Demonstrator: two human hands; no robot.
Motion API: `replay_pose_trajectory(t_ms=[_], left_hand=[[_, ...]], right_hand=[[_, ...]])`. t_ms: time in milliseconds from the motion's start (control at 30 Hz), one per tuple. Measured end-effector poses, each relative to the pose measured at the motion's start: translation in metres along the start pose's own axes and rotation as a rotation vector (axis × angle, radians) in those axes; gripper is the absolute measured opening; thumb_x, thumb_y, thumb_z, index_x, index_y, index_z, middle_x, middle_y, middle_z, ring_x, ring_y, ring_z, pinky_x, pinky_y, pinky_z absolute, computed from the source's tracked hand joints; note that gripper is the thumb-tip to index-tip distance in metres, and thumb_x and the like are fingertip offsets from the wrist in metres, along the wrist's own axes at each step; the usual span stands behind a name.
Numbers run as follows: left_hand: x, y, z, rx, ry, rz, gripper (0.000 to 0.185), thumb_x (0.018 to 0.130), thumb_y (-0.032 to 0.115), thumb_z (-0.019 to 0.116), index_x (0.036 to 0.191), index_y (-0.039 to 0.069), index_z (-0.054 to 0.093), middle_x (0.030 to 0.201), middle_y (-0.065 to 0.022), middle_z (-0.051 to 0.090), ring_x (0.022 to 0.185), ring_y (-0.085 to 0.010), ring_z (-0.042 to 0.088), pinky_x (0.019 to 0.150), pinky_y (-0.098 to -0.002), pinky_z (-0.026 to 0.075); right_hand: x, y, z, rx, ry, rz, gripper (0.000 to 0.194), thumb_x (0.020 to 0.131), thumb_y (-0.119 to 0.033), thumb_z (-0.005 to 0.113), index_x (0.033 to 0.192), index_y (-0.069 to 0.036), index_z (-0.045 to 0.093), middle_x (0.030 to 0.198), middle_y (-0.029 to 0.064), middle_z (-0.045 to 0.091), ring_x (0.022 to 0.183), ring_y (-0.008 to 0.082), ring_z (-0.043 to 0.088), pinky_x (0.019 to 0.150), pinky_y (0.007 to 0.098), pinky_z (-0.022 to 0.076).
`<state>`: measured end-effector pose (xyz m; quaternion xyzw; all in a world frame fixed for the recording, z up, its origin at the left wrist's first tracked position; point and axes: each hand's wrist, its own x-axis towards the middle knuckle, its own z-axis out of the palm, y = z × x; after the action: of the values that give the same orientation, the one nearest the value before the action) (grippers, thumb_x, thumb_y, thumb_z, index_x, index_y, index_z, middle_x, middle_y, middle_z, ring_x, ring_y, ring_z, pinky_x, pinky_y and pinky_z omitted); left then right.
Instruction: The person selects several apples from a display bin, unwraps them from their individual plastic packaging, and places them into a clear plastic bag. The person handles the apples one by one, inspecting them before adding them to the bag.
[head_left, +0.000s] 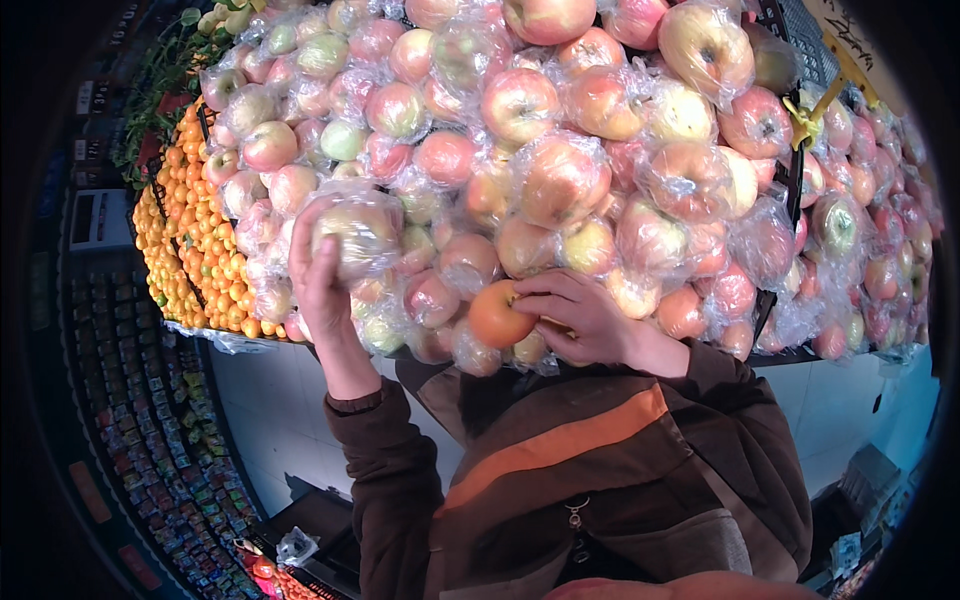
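Observation:
My left hand (319, 266) is closed round the left side of a pale apple in clear plastic wrap (358, 234), above the left part of the apple heap. Near the heap's front edge, my right hand (574, 315) has its fingertips on the stem side of an orange-red round fruit (501, 313), which shows no wrap. Many plastic-wrapped red and yellow apples (562, 180) lie beneath and beyond both hands. The palm of my right hand is hidden.
Small orange citrus fruits (199, 247) fill sections at the left. A black divider (796, 172) with a yellow tie separates more wrapped apples (885, 240) at the right. Shelves of small packets (142, 420) stand at lower left, near a dark crate (315, 525).

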<state>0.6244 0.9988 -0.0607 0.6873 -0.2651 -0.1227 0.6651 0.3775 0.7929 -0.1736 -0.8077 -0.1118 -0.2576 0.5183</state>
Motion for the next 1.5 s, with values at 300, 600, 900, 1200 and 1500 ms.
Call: replay_pose_trajectory(t_ms=[300,600,900,1200,1500], left_hand=[[0.003,-0.020,0.058,1.104,-0.447,0.309,0.017,0.080,0.006,0.063,0.094,0.004,0.071,0.104,-0.0135,0.069,0.098,-0.0358,0.060,0.090,-0.0417,0.049],[0.023,-0.033,0.083,1.216,-0.406,0.063,0.019,0.089,0.014,0.057,0.102,0.007,0.069,0.085,-0.0193,0.070,0.084,-0.0394,0.068,0.073,-0.0486,0.053],[0.045,-0.027,0.006,0.512,0.284,0.273,0.032,0.092,0.013,0.066,0.122,0.001,0.066,0.112,-0.0190,0.069,0.096,-0.0266,0.069,0.088,-0.0415,0.054],[0.140,-0.083,-0.108,1.168,0.316,-0.178,0.093,0.067,0.026,0.089,0.142,-0.004,0.044,0.127,-0.0247,0.064,0.117,-0.0378,0.063,0.100,-0.0426,0.050],[0.076,-0.055,-0.098,0.384,0.388,0.153,0.092,0.063,-0.003,0.085,0.142,0.004,0.039,0.132,-0.0143,0.052,0.121,-0.0284,0.053,0.106,-0.0420,0.046]], right_hand=[[-0.001,-0.001,-0.001,-0.031,-0.007,0.009,0.040,0.079,-0.002,0.071,0.119,-0.007,0.067,0.128,0.0109,0.063,0.110,0.0344,0.062,0.090,0.0438,0.0528],[0.003,-0.004,-0.003,-0.012,-0.021,0.011,0.039,0.080,-0.002,0.071,0.118,-0.007,0.068,0.126,0.0125,0.064,0.109,0.0349,0.064,0.091,0.0439,0.0528],[0.003,-0.004,-0.005,0.007,-0.030,0.036,0.039,0.080,-0.003,0.072,0.118,-0.007,0.068,0.126,0.0120,0.064,0.110,0.0340,0.064,0.090,0.0427,0.0530],[0.007,-0.004,-0.006,0.022,-0.023,0.024,0.042,0.076,0.002,0.073,0.117,-0.006,0.068,0.122,0.0133,0.066,0.105,0.0331,0.066,0.086,0.0406,0.0535],[0.010,-0.010,-0.009,0.013,-0.038,0.061,0.039,0.078,0.002,0.072,0.116,-0.005,0.069,0.123,0.0126,0.066,0.107,0.0336,0.066,0.088,0.0415,0.0551]])
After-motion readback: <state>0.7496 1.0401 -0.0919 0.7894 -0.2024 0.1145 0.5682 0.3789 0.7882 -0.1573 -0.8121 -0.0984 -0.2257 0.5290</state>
